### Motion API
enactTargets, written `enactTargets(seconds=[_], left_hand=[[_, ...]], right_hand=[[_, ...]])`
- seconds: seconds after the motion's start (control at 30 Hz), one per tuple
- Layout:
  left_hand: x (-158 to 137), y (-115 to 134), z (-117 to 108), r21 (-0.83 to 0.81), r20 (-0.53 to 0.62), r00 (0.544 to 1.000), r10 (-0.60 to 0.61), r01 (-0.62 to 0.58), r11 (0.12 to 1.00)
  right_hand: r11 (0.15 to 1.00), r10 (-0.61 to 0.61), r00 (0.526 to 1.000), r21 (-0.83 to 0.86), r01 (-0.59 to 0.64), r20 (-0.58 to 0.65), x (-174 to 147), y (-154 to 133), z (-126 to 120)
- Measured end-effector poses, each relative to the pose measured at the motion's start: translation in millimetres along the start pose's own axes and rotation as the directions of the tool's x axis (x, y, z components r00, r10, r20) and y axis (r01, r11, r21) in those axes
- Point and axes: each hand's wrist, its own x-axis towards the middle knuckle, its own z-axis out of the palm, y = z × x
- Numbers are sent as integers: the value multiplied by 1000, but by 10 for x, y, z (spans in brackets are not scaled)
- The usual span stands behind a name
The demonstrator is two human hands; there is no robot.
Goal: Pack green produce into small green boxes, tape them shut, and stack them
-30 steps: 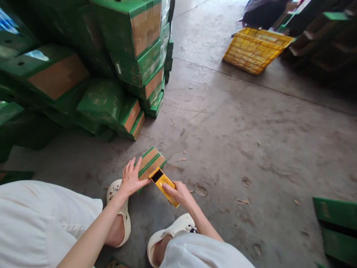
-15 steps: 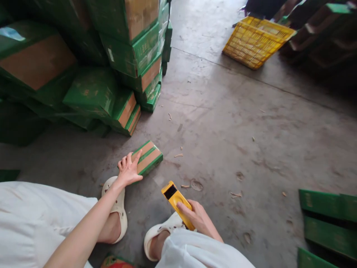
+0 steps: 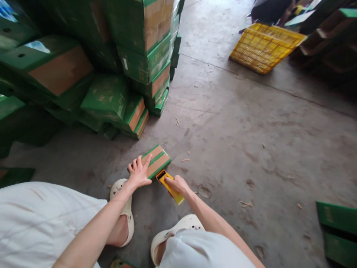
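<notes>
A flat green carton (image 3: 158,160) with two brown bands lies on the floor in front of my feet. My left hand (image 3: 140,172) rests on its left end, fingers spread across the top and the thumb by the near edge. In my right hand (image 3: 178,184) is a yellow handheld tool (image 3: 173,189) with a dark window at its front end. That end is at the carton's near right side; whether it touches cannot be made out. The thumb lies along the tool's top, and the other fingers are mostly hidden beneath it.
Stacked green cartons (image 3: 134,61) rise at the left. A yellow plastic crate (image 3: 263,50) sits tilted at the back right, with a person (image 3: 269,11) partly visible behind it. More green cartons (image 3: 338,217) lie at lower right. Small scraps (image 3: 186,160) litter the concrete floor.
My right hand has brought the yellow tool forward and left, up to the carton's near side. My left hand keeps its place on the carton. The whole view has shifted slightly.
</notes>
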Motion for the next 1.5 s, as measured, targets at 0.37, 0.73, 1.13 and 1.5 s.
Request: enactTargets(seconds=[0.37, 0.73, 1.13, 1.5], left_hand=[[176, -42, -190, -34, 110, 994, 0, 4, 999], [187, -120, -1082, -267, 334, 931, -144, 240, 933], [-715, -952, -3558, 160, -560, 828, 30, 72, 984], [640, -949, -3250, 141, -581, 806, 111, -35, 989]], right_hand=[[999, 34, 999, 34, -35, 22, -158, -245, -180], [977, -94, 987, 179, 117, -130, -896, -542, -949], [968, -141, 960, 168, 184, -241, -1417, -773, -1287], [952, -177, 963, 214, 220, -205, -1477, -563, -1042]])
